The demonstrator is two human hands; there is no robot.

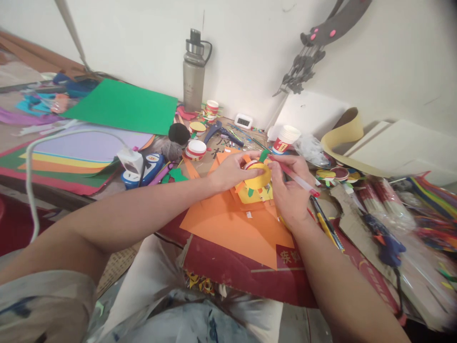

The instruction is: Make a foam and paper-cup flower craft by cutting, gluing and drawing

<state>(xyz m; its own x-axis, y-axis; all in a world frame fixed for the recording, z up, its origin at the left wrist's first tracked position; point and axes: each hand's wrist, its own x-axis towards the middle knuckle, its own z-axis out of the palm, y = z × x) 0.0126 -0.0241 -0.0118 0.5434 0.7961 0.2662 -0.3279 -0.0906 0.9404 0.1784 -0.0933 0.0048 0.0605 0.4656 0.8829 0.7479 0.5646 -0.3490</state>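
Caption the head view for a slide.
Both hands work on a yellow paper craft above orange sheets.

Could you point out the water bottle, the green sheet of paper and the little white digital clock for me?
Water bottle (193,82): head view, middle of its body.
Green sheet (124,105): head view, middle of its surface.
White digital clock (243,121): head view, its display.

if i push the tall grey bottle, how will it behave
The bottle looks apt to tip, being tall and narrow; once down, its round body would probably roll. The wall behind might stop a backward fall.
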